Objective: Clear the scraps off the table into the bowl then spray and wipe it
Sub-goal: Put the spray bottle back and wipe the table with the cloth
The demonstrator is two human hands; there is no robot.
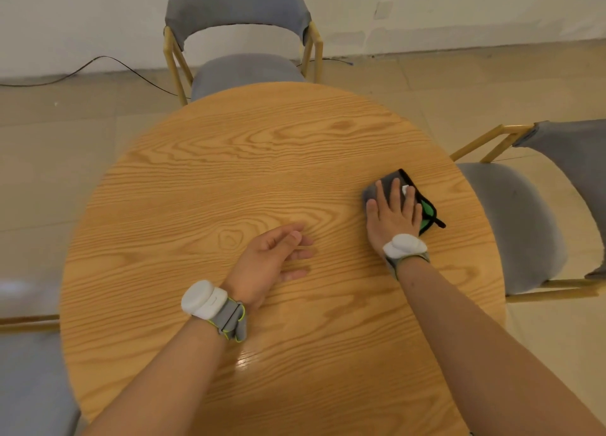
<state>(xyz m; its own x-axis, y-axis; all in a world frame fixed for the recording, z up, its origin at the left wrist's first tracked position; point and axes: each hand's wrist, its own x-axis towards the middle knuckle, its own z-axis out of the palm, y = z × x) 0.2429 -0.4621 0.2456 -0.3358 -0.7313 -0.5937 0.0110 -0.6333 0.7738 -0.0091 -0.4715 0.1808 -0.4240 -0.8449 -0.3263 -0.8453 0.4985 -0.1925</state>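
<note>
1. I saw my right hand (395, 217) pressed flat on a cloth (426, 211), palm down and fingers spread; it was not closed around the cloth, only bearing down on it.
2. The cloth was grey with black edging and a patch of green showing at its right side. It lay on the table (229, 160) near the right edge, mostly under my fingers, with its far corner and right side sticking out beyond them.
3. A small white tag showed on the cloth just past my fingertips.
4. My left hand (270, 258) lay near the middle of the table, palm turned partly up and fingers loosely curled, empty, well apart from the cloth.
5. Both wrists wore grey bands with white pods (201, 299).
6. A wet sheen (247, 360) caught the light on the wood toward the near edge, between my forearms.
7. Grey chairs (242, 71) stood at the far edge and the right edge.
</note>
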